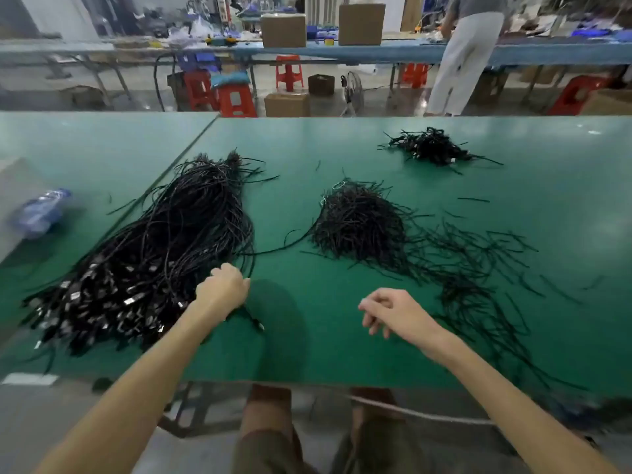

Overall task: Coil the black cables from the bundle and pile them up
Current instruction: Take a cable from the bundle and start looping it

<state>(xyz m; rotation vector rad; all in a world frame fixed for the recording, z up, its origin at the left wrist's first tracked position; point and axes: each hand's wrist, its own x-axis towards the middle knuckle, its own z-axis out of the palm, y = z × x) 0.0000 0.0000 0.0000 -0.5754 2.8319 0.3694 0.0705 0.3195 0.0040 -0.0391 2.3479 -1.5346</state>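
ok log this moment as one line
left hand: grips cable at bundle edge | right hand: loose, holds nothing | table: small black pile far right

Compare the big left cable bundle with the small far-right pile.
The cable bundle is far larger than the far pile. The bundle's long strands lie lengthwise, silvery connectors at the near end; the far pile is a compact tangle. The left hand grips the bundle's edge; the pile lies untouched. Both are black, on the green table.
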